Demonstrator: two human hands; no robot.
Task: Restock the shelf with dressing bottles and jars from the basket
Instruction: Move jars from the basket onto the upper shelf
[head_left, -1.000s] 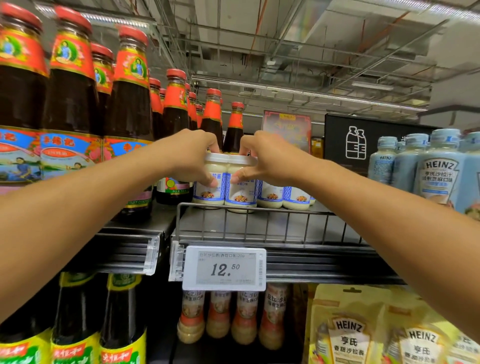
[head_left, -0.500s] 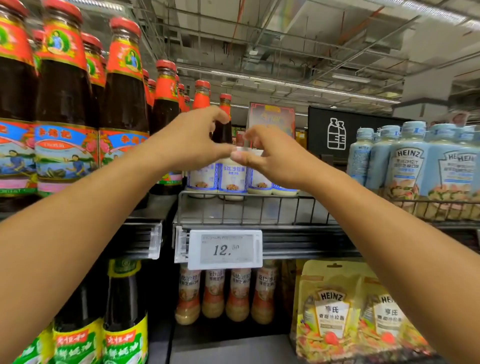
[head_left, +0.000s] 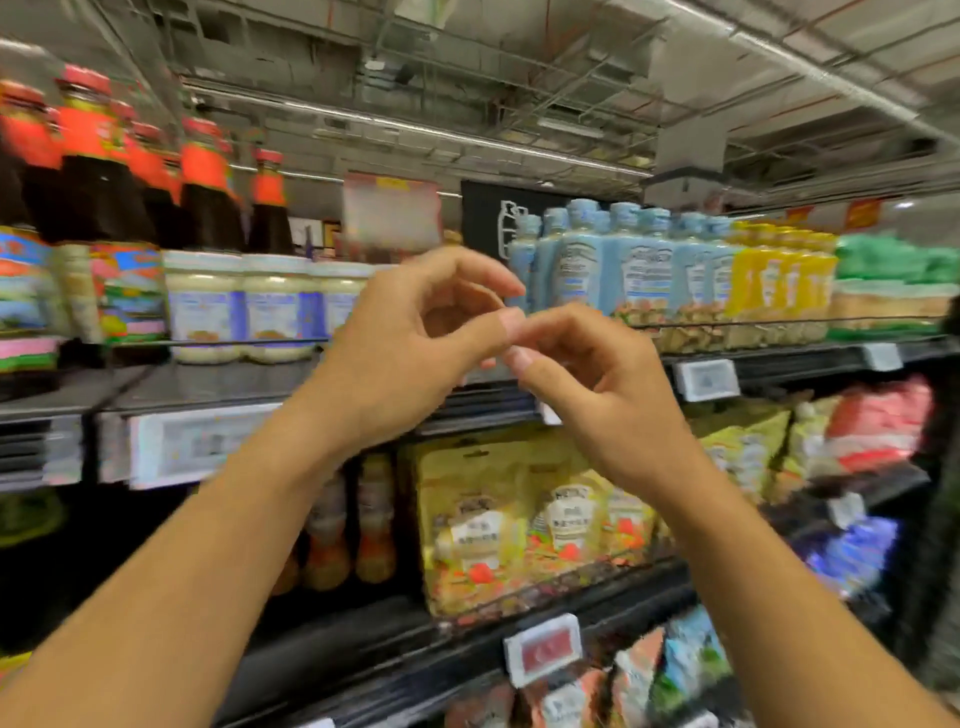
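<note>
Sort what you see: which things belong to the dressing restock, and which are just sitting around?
Part of the job: white-lidded dressing jars, pale blue dressing bottles, the upper shelf, the left hand and right hand, both empty. The basket is out of view.

Just there: red-capped dark sauce bottles, yellow pouches below, price tag.

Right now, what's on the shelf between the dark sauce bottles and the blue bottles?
White-lidded jars, in the head view; the left hand hides the rest.
</note>
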